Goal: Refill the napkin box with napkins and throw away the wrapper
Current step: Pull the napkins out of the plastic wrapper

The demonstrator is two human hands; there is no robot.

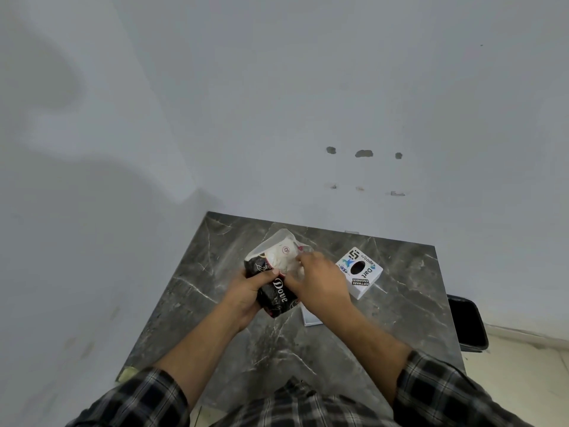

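Note:
A black napkin pack [277, 295] marked "Dove" is held above the dark marble table [215, 272]. Its wrapper [278, 241] stands open at the far end, and white napkins [281, 257] show inside. My left hand [246, 295] grips the pack's near left side. My right hand [320, 282] is closed on the napkins and wrapper at the open end. The white napkin box [360, 274], with stickers and a round hole on top, stands on the table just right of my right hand.
A flat white piece [311, 317] lies on the table under my right wrist. A black bin [466, 322] stands on the floor past the table's right edge. Pale walls close the table in at the back and left.

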